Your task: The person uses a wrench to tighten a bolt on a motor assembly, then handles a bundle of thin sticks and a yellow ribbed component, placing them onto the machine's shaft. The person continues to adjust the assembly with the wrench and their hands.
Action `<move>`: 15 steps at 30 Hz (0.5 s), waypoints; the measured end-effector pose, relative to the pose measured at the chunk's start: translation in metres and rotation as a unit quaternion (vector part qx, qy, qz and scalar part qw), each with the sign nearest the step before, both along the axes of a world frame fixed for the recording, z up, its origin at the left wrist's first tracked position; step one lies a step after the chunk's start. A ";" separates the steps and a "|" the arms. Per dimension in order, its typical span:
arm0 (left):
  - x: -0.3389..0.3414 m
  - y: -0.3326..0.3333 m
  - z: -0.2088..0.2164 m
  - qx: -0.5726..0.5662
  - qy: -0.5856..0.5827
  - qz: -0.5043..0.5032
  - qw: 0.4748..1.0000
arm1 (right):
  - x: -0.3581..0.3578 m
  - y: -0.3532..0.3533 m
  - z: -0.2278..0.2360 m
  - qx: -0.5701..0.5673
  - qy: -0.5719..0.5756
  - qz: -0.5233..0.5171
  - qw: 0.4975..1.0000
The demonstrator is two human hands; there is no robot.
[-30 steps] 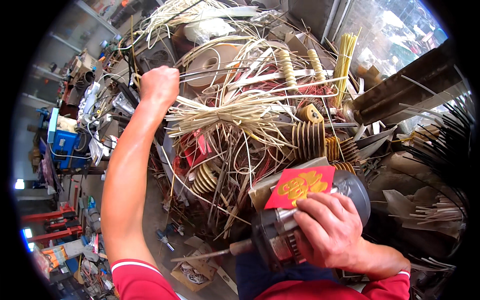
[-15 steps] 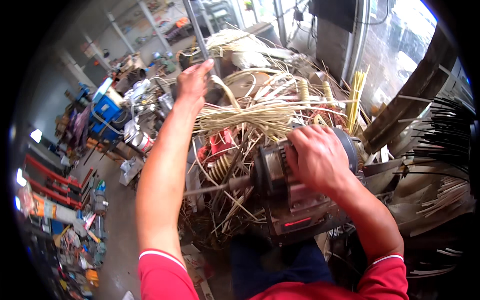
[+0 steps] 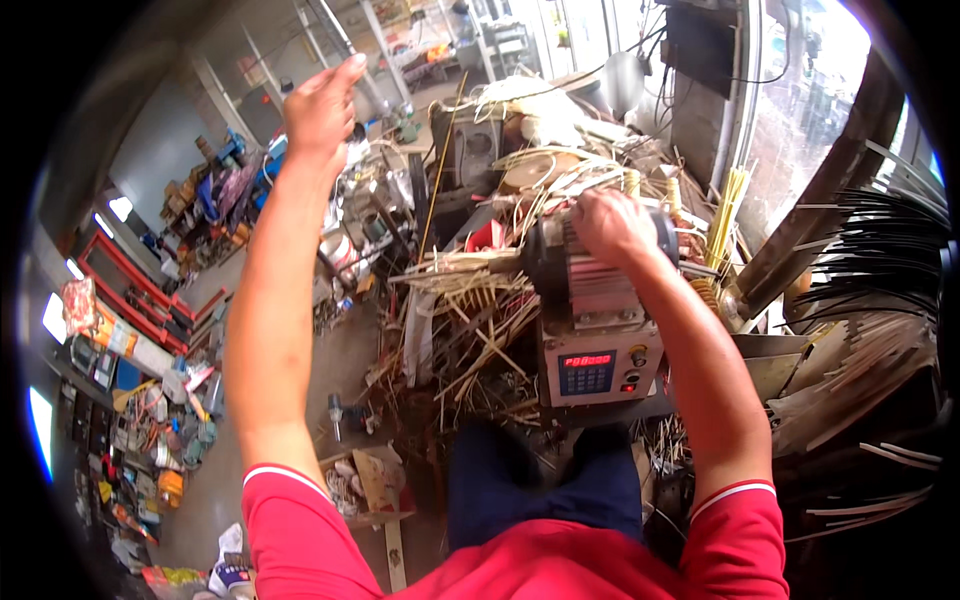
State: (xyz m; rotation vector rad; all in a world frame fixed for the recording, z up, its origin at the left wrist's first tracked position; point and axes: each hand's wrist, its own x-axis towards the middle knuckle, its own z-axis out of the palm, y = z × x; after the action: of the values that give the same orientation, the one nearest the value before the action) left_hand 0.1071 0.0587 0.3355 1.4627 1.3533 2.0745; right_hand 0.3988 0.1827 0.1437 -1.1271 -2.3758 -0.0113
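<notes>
My left hand [image 3: 322, 112] is raised at the upper left, arm stretched forward, fingers curled in and thumb pointing up; whatever it holds, if anything, cannot be made out. My right hand [image 3: 612, 228] lies on top of a machine [image 3: 597, 285], at its dark, ribbed motor-like housing. Its fingers are curled with the tips hidden, so what they grip is unclear. The machine's grey box front has a blue keypad [image 3: 586, 377] with a lit red display and knobs at its side. Pale, thin strips [image 3: 465, 272] spread leftward from the housing's left end.
A heap of pale strips and scraps [image 3: 545, 165] lies behind the machine. Yellow strips [image 3: 727, 215] stand by the window; black bristle-like strands [image 3: 885, 255] jut in at right. An open cardboard box [image 3: 378, 482] sits on the floor, and clutter [image 3: 165, 430] covers the left side.
My left hand has moved up and left. The view has shifted, bringing the keypad into sight. The pale bundle between my hands no longer spans there; the right hand stays on the machine.
</notes>
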 end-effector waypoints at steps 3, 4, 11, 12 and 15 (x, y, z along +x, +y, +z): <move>-0.004 -0.086 -0.058 -0.028 -0.037 -0.013 0.999 | -0.011 -0.014 0.003 -0.026 -0.017 -0.019 0.999; 0.000 -0.111 -0.083 -0.040 -0.047 0.022 0.998 | -0.011 -0.013 -0.003 -0.014 -0.004 -0.016 1.000; 0.002 -0.230 -0.260 -0.124 -0.192 0.090 0.969 | -0.019 -0.011 -0.002 -0.005 -0.017 -0.037 0.999; -0.005 -0.232 -0.285 -0.137 -0.187 0.098 0.968 | -0.022 -0.014 -0.002 -0.010 -0.020 -0.045 0.999; -0.016 -0.221 -0.327 -0.182 -0.191 0.109 0.959 | -0.020 -0.015 -0.002 0.024 -0.008 -0.030 0.999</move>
State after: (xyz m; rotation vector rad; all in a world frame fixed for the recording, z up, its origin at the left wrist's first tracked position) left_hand 0.0907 -0.1625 0.0081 0.7494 1.6687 1.9566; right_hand 0.3787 0.1682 0.1419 -1.1791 -2.3424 -0.0968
